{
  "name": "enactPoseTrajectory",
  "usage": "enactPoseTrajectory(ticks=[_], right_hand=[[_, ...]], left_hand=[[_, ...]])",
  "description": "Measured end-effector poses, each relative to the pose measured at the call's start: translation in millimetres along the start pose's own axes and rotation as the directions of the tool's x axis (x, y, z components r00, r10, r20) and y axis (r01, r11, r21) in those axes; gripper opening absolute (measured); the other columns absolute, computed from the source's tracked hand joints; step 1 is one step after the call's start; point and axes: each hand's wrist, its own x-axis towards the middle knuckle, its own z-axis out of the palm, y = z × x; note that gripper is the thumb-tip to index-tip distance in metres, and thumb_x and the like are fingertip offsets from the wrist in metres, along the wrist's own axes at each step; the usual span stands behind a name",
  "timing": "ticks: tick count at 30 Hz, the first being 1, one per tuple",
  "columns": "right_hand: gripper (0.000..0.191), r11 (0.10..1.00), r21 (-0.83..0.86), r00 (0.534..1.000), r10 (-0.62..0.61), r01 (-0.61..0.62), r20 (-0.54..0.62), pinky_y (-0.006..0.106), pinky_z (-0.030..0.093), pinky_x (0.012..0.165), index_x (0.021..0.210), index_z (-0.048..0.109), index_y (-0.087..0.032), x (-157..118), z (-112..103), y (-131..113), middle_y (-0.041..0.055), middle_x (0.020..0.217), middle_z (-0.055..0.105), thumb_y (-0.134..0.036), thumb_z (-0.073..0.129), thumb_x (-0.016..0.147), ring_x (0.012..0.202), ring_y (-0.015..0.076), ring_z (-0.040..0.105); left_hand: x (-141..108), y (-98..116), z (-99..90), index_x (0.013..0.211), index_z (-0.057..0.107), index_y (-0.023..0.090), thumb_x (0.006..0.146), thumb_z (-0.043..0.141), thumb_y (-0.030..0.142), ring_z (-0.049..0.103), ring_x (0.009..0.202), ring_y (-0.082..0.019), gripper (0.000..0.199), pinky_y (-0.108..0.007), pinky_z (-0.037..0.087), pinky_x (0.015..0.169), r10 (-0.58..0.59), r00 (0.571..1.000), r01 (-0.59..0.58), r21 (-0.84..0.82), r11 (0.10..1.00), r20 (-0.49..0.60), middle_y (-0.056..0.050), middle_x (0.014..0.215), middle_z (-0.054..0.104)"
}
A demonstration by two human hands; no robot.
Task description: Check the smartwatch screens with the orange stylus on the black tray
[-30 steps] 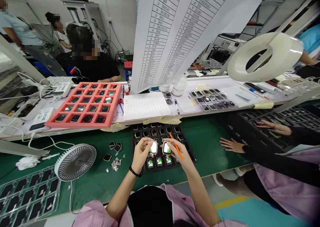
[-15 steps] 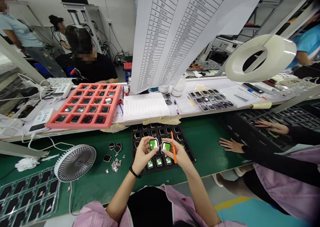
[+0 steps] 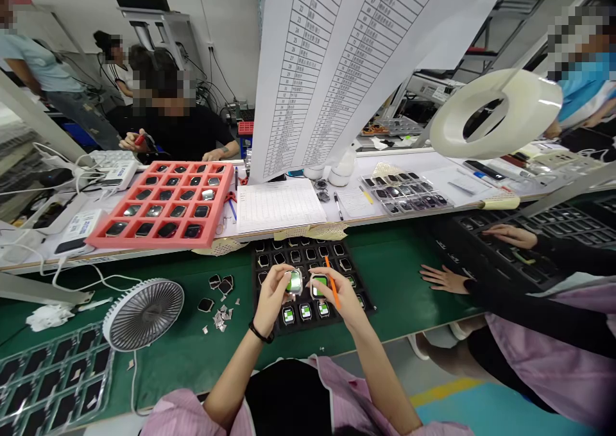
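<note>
My left hand (image 3: 272, 301) is closed on a square smartwatch (image 3: 294, 283) without a strap, its screen tilted and lit partly green. In my right hand (image 3: 347, 300) is a second smartwatch (image 3: 319, 286) with a green and white screen, held between thumb and fingers. The same hand also has an orange stick (image 3: 332, 281) sticking up between its fingers. Both watches are side by side above a black tray (image 3: 368, 302) whose slots hold rows of watches. Several watches in its near row, such as one lit watch (image 3: 305, 311), show green and white screens.
Left of the tray lie loose watches (image 3: 206, 304) and small silvery scraps (image 3: 221, 318). A white fan (image 3: 143, 315) stands beside them. A red foam tray (image 3: 219, 221) rests on the shelf. At right, a co-worker's hand (image 3: 443, 278) lies on the green bench. A tape roll (image 3: 445, 118) hangs overhead.
The watch in my left hand has tilted, and its screen now catches glare. The orange stick leans further left. At right, the co-worker's far hand has drawn its fingers together over a tray.
</note>
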Motion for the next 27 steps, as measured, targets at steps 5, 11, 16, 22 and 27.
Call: enactPoseTrajectory(ticks=[5, 11, 16, 22, 27], right_hand=[[0.043, 1.000, -0.023, 1.000, -0.017, 0.017, 0.004, 0.028, 0.053, 0.057, 0.107, 0.063, -0.023, 1, -3, 3, 0.0028, 0.087, 0.064, -0.043, 0.073, 0.071, 0.061, 0.0131, 0.057], [0.044, 0.999, 0.046, 0.999, -0.005, 0.003, 0.043, 0.031, 0.053, 0.062, 0.114, 0.059, -0.025, 0, -6, 7, 0.0036, 0.089, 0.065, -0.045, 0.068, 0.076, 0.058, 0.0119, 0.055], [0.049, 0.998, 0.035, 0.999, -0.046, 0.045, 0.027, 0.034, 0.055, 0.067, 0.113, 0.059, -0.025, 2, -8, 14, 0.0039, 0.092, 0.066, -0.043, 0.073, 0.070, 0.063, 0.0146, 0.059], [0.044, 0.998, 0.061, 1.000, 0.002, -0.004, 0.025, 0.032, 0.053, 0.064, 0.117, 0.058, -0.025, -2, -8, 9, 0.0047, 0.094, 0.064, -0.045, 0.066, 0.078, 0.061, 0.0128, 0.057], [0.049, 0.998, 0.045, 0.999, -0.037, 0.036, 0.033, 0.034, 0.054, 0.070, 0.114, 0.058, -0.025, 0, -8, 11, 0.0043, 0.093, 0.066, -0.041, 0.074, 0.071, 0.071, 0.0167, 0.062]], left_hand=[[0, 1, -1.2, 0.108, 0.053, 0.019, 0.083, 0.057, 0.049, 0.055, 0.056, -0.009, 0.039, -0.020, 0.038, 0.046, 0.039, 0.998, -0.039, 0.004, 0.999, 0.045, -0.006, 0.094, 0.062], [0, 0, -2.0, 0.110, 0.053, 0.020, 0.086, 0.053, 0.048, 0.058, 0.060, -0.011, 0.037, -0.021, 0.039, 0.047, 0.036, 0.997, -0.034, -0.022, 0.999, 0.066, -0.006, 0.097, 0.062], [0, -1, -2.3, 0.110, 0.053, 0.019, 0.084, 0.056, 0.048, 0.056, 0.057, -0.009, 0.039, -0.020, 0.039, 0.046, 0.054, 0.997, -0.054, -0.001, 0.999, 0.056, -0.007, 0.099, 0.062], [1, -4, -3.6, 0.110, 0.054, 0.020, 0.087, 0.052, 0.046, 0.059, 0.060, -0.011, 0.035, -0.020, 0.040, 0.047, 0.038, 0.997, -0.036, -0.037, 0.999, 0.060, -0.006, 0.097, 0.061], [1, -4, -2.7, 0.111, 0.053, 0.020, 0.086, 0.055, 0.045, 0.058, 0.059, -0.010, 0.035, -0.020, 0.039, 0.047, 0.045, 0.997, -0.042, -0.044, 0.998, 0.070, -0.006, 0.100, 0.060]])
